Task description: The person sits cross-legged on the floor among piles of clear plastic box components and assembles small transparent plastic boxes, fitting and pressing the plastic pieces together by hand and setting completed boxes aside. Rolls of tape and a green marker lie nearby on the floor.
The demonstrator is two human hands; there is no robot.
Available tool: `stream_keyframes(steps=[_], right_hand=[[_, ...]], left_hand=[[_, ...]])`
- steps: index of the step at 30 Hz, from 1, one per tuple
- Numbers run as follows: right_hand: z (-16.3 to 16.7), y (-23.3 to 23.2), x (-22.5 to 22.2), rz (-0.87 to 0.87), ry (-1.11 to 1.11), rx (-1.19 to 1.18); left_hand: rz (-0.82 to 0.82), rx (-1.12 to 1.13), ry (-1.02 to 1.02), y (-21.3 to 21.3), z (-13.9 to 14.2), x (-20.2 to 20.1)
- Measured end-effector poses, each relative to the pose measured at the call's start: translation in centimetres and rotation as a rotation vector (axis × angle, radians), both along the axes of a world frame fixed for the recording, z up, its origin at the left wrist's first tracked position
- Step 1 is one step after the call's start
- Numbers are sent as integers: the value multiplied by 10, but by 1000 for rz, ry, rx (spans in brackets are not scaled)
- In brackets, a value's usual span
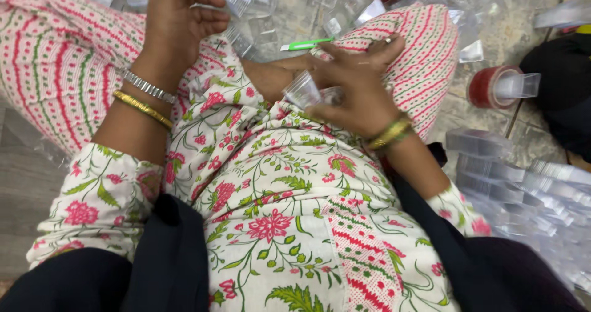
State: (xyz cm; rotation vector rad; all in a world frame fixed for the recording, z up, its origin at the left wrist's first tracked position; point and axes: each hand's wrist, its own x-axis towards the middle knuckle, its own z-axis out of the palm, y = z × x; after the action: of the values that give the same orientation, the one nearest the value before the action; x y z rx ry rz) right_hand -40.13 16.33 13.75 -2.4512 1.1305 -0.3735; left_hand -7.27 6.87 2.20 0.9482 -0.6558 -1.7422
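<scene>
Right hand [360,90] grips a clear plastic piece [303,90]; left hand [178,16] half-curled, empty, above the littered stone floor [505,38].

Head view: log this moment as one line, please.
right hand: holds clear plastic box | left hand: raised, fingers curled | red tape roll: on floor

White floral tunic [283,226], pink-green striped trousers [55,60], gold bangle [143,108], red tape roll [486,87], green cutter [308,43].
</scene>
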Motion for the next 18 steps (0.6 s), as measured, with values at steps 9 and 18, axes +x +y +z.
stream_keyframes(steps=[9, 18], right_hand=[[6, -33, 16, -569, -132, 235], [-16, 19, 13, 26, -3, -51]], left_hand=[[-645, -782, -911, 32, 59, 20], [-245, -847, -1012, 46, 75, 16]])
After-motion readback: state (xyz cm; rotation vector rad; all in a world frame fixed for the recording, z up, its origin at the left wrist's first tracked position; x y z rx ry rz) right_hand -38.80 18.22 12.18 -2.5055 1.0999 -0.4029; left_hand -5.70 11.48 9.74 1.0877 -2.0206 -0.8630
